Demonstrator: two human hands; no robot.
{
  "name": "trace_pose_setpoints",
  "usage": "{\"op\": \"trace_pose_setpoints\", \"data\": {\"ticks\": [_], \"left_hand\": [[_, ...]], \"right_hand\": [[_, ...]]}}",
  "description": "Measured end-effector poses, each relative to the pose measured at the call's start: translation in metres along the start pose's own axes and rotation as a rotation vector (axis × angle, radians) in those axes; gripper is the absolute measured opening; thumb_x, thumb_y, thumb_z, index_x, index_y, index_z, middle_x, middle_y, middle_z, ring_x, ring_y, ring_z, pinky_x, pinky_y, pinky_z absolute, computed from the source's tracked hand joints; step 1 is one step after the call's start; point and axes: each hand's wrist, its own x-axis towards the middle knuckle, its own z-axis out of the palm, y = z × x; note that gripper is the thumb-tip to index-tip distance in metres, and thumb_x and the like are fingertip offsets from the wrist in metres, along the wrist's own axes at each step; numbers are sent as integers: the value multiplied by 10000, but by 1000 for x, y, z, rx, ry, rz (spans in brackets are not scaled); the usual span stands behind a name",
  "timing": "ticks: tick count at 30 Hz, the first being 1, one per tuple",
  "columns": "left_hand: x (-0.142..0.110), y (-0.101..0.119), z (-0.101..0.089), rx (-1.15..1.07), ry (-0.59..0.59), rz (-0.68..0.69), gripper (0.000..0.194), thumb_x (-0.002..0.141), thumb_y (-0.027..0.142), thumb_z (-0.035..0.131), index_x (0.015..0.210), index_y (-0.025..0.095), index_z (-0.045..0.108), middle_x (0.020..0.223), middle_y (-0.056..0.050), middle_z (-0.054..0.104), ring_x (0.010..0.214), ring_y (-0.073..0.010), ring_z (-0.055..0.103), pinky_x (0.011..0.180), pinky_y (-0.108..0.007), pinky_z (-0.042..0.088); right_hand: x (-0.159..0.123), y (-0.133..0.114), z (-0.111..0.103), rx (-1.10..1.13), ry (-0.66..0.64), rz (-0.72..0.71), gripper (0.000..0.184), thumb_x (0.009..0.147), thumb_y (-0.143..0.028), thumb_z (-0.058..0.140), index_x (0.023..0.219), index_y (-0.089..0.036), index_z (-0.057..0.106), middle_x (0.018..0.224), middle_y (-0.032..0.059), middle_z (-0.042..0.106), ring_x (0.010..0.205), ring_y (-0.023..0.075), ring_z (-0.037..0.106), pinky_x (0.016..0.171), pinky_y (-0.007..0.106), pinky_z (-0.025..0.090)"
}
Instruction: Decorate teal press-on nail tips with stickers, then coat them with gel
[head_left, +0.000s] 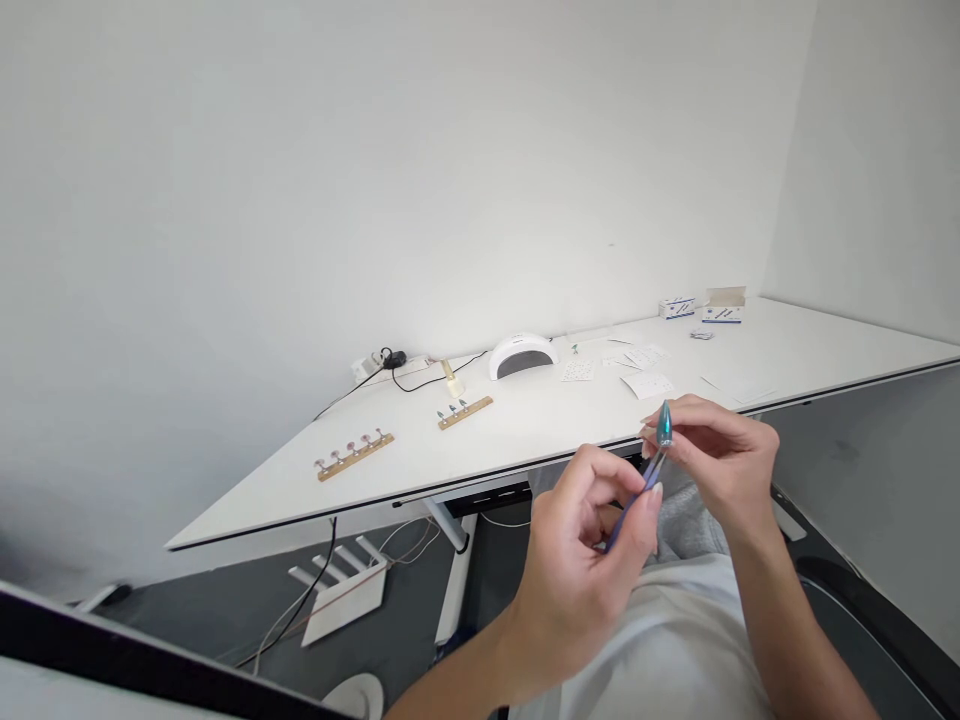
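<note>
Near the front edge of the table, my left hand [589,555] is closed around purple tweezers [628,515], whose silver tips point up and to the right. Just above those tips is a pointed, glossy teal false nail [664,425]. My right hand [727,455] pinches this nail by its side between thumb and fingers. The tips meet the nail's lower end or lie right beside it; I cannot tell which. Both hands are close together over my lap, and part of the tweezers is hidden by my left fingers.
On the white table [420,465] are a wooden strip with teal nails on stands [465,412], another strip with pinkish nails [355,457], a white nail lamp [523,357], a small bottle [453,383], sticker sheets [648,385] and boxes [723,306]. A router [345,603] is below.
</note>
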Motion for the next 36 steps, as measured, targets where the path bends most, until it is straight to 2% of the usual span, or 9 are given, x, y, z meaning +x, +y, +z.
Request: {"op": "trace_pose_setpoints", "data": {"ticks": [12, 36], "left_hand": [[1, 1, 1, 31, 2, -33, 175, 947, 328, 528, 861, 195, 454, 598, 66, 451, 432, -26, 311, 409, -177, 218], [-1, 0, 0, 78, 6, -27, 188, 948, 348, 519, 865, 192, 452, 595, 59, 463, 425, -30, 304, 402, -183, 213]], "right_hand": [[-1, -1, 0, -3, 18, 12, 227, 752, -25, 687, 803, -223, 784, 709, 20, 709, 588, 145, 626, 509, 279, 523], [-1, -2, -1, -15, 7, 6, 225, 762, -28, 691, 809, -226, 786, 715, 24, 711, 604, 152, 631, 499, 280, 518]]}}
